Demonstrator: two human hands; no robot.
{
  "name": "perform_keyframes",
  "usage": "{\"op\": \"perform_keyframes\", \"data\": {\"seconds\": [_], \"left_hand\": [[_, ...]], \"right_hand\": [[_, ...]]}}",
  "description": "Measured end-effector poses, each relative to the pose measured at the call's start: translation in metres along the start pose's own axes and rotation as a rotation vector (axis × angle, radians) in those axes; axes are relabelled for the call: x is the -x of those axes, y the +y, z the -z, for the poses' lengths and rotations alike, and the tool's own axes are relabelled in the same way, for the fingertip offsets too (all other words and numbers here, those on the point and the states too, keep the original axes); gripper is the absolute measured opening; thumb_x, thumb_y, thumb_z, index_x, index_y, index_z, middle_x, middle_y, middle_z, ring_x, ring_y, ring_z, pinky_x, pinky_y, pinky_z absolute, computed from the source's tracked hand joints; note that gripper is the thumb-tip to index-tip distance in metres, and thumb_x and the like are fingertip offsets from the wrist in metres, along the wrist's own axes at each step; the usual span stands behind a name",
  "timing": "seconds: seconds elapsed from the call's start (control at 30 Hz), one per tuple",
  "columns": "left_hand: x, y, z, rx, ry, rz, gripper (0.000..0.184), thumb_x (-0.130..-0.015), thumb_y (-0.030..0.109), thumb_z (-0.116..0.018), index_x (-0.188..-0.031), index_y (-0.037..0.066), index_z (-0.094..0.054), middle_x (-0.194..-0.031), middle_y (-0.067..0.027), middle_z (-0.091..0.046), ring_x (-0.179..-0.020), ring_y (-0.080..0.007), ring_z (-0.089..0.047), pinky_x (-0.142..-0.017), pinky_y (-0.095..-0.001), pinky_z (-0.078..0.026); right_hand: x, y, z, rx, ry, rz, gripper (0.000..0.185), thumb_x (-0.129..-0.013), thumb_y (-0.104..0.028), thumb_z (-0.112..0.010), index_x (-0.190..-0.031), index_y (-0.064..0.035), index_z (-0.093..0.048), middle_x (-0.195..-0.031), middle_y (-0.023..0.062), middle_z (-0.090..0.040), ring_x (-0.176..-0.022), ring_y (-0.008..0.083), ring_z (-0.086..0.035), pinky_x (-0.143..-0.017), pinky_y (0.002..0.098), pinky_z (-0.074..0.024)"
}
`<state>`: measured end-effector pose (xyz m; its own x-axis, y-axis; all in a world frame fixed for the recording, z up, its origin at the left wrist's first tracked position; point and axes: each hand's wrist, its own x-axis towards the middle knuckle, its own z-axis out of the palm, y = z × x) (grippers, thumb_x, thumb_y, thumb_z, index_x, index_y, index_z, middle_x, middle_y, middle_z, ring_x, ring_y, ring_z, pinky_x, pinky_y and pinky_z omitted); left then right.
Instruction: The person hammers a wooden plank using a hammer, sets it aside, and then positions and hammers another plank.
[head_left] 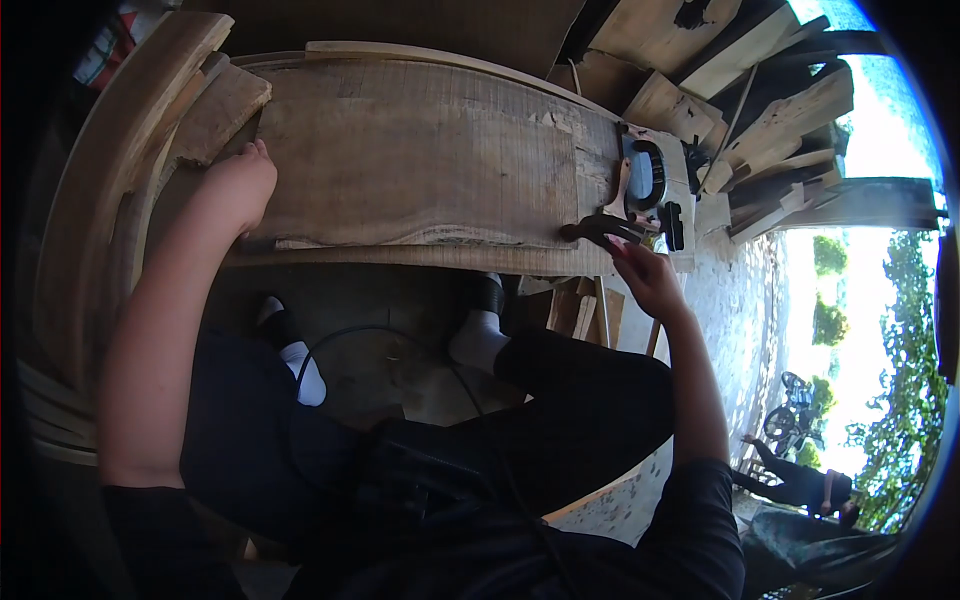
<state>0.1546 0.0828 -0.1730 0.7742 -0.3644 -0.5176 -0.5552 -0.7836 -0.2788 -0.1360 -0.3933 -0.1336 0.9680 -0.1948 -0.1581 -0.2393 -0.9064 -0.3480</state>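
Observation:
A wide wooden board [410, 150] lies flat on the bench before me, with a rough, bark-like edge on the near side. My left hand [243, 185] rests by the board's left end, beside a short wood offcut [225, 110]. Its fingers are curled together, and whatever they may hold is hidden. At the right end, my right hand [650, 280] is closed round the handle of a hammer [602, 226]. The dark hammer head is over the board's near right corner.
Beyond the hammer sit a blue-and-black tool [648, 175], a wooden-handled tool [621, 188] and a black object [673, 227]. Planks [130, 140] stand at the left; scrap wood [790, 120] is piled at the right. A cable [390, 332] crosses below. A person [800, 485] and a motorcycle [790, 412] are outside.

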Motion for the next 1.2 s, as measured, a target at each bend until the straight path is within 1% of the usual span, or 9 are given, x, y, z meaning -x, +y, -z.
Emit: {"op": "perform_keyframes", "data": {"seconds": [0.27, 0.4, 0.6, 0.7, 0.77, 0.93, 1.03, 1.13, 1.2], "left_hand": [[-0.008, 0.0, -0.011, -0.061, 0.038, 0.005, 0.113, -0.062, 0.001, -0.091, -0.152, -0.016, -0.025, -0.145, -0.0263, -0.05, -0.118, -0.0291, -0.067, -0.093, -0.0346, -0.059], [-0.002, 0.003, -0.005, -0.058, 0.049, 0.003, 0.107, -0.064, -0.001, -0.087, -0.152, -0.016, -0.027, -0.143, -0.0255, -0.052, -0.116, -0.0287, -0.068, -0.092, -0.0345, -0.059], [-0.004, 0.0, -0.013, -0.029, 0.104, 0.008, 0.102, -0.066, -0.005, -0.083, -0.152, -0.015, -0.028, -0.141, -0.0253, -0.053, -0.116, -0.0293, -0.068, -0.092, -0.035, -0.059], [0.005, 0.0, -0.009, -0.02, 0.114, 0.0, 0.095, -0.071, -0.005, -0.08, -0.151, -0.014, -0.031, -0.141, -0.0253, -0.053, -0.116, -0.0298, -0.068, -0.093, -0.0355, -0.059], [0.008, 0.0, -0.007, -0.01, 0.112, -0.009, 0.093, -0.071, -0.005, -0.08, -0.151, -0.014, -0.032, -0.141, -0.0252, -0.054, -0.117, -0.03, -0.067, -0.093, -0.0357, -0.059], [-0.001, -0.002, -0.018, 0.0, 0.169, 0.008, 0.095, -0.069, -0.007, -0.08, -0.151, -0.012, -0.032, -0.14, -0.0243, -0.055, -0.117, -0.0308, -0.067, -0.093, -0.0361, -0.059], [0.007, -0.005, -0.012, 0.046, 0.151, -0.001, 0.095, -0.07, -0.008, -0.08, -0.152, -0.011, -0.032, -0.139, -0.024, -0.055, -0.116, -0.0314, -0.067, -0.092, -0.0367, -0.059], [0.016, -0.009, -0.008, 0.041, 0.119, -0.045, 0.089, -0.075, -0.008, -0.076, -0.152, -0.011, -0.031, -0.139, -0.0228, -0.055, -0.117, -0.032, -0.066, -0.093, -0.0376, -0.059], [0.019, -0.011, -0.011, 0.068, 0.196, -0.065, 0.084, -0.078, -0.008, -0.072, -0.152, -0.01, -0.032, -0.138, -0.0209, -0.056, -0.117, -0.0328, -0.065, -0.094, -0.0385, -0.058]], "right_hand": [[0.003, 0.003, 0.006, -0.03, 0.034, -0.055, 0.025, -0.098, -0.024, -0.068, -0.101, 0.0002, -0.065, -0.069, 0.0114, -0.06, -0.061, 0.0176, -0.054, -0.061, 0.036, -0.0449], [-0.004, 0.012, 0.002, -0.078, 0.072, -0.052, 0.025, -0.098, -0.025, -0.068, -0.104, -0.0001, -0.066, -0.071, 0.0113, -0.061, -0.062, 0.0163, -0.054, -0.061, 0.0351, -0.0452], [-0.016, -0.003, 0.002, -0.037, 0.047, -0.064, 0.025, -0.099, -0.025, -0.068, -0.102, 0.0003, -0.065, -0.072, 0.0122, -0.061, -0.064, 0.0204, -0.056, -0.062, 0.0369, -0.0449], [-0.028, 0.002, -0.002, -0.018, 0.122, 0.058, 0.023, -0.099, -0.022, -0.066, -0.098, 0.0005, -0.064, -0.067, 0.008, -0.056, -0.061, 0.015, -0.048, -0.06, 0.0338, -0.0415], [-0.035, 0.006, -0.008, -0.032, 0.12, 0.015, 0.024, -0.099, -0.025, -0.067, -0.1, -0.0004, -0.065, -0.072, 0.0126, -0.061, -0.065, 0.0235, -0.058, -0.063, 0.0377, -0.0451], [-0.052, 0.002, -0.012, 0.002, 0.199, 0.007, 0.023, -0.098, -0.025, -0.067, -0.101, -0.002, -0.066, -0.073, 0.0152, -0.065, -0.063, 0.0271, -0.063, -0.062, 0.0393, -0.0466], [-0.067, -0.001, -0.019, -0.064, 0.269, -0.038, 0.025, -0.098, -0.026, -0.066, -0.103, -0.0022, -0.066, -0.075, 0.0181, -0.068, -0.067, 0.0333, -0.067, -0.063, 0.0416, -0.0483], [-0.078, -0.007, -0.018, -0.004, 0.243, -0.019, 0.026, -0.099, -0.027, -0.065, -0.103, -0.0019, -0.066, -0.078, 0.0206, -0.068, -0.072, 0.0384, -0.069, -0.065, 0.0437, -0.0495], [-0.086, -0.011, -0.02, -0.023, 0.306, -0.052, 0.026, -0.099, -0.027, -0.065, -0.104, -0.002, -0.066, -0.08, 0.0214, -0.068, -0.074, 0.04, -0.069, -0.066, 0.0445, -0.0498]]}}
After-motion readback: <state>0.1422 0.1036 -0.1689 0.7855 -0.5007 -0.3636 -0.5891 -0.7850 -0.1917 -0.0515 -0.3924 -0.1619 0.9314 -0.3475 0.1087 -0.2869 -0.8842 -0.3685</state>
